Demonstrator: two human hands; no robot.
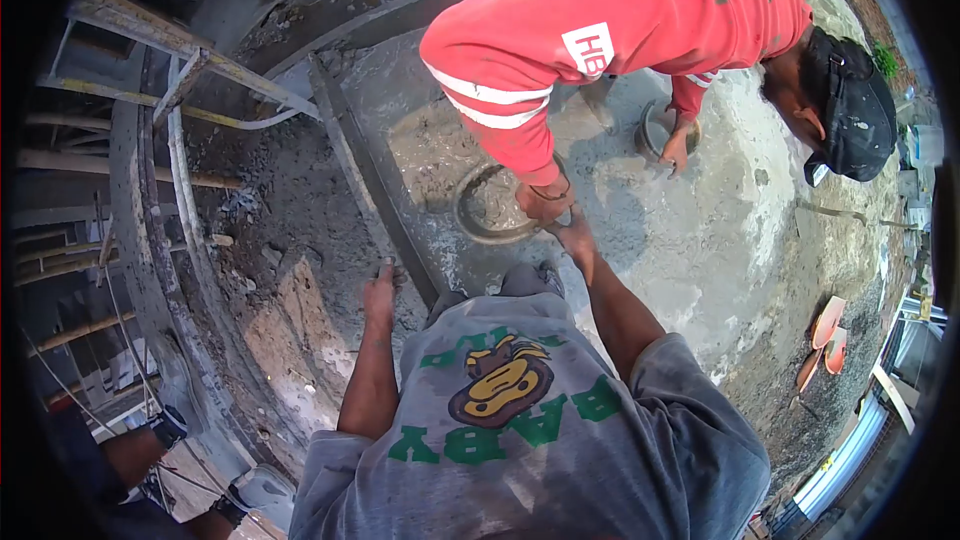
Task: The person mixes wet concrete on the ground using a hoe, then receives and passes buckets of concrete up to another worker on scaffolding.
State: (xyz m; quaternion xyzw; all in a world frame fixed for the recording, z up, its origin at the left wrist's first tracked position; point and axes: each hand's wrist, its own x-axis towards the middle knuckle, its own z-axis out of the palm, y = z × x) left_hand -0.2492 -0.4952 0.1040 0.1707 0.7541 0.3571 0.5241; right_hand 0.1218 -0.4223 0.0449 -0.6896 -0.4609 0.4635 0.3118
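Observation:
A round mortar pan (466, 208) with wet grey mix inside rests on the wet concrete floor in front of me. At its right rim is my right hand (572, 237), its fingers closed around the edge. A co-worker's hand (545, 200) is over the same side of the pan, right beside mine and partly hiding the rim. My left hand (380, 290) hangs away from the pan, near a long straight board (365, 175); its fingers are apart and it holds nothing.
The co-worker in a red sweatshirt (620, 30) bends in from above, the other hand at a second round pan (655, 130). Poles and beams (180, 40) stand left. Several orange pieces (828, 322) lie right. Another person's leg (135, 455) shows lower left.

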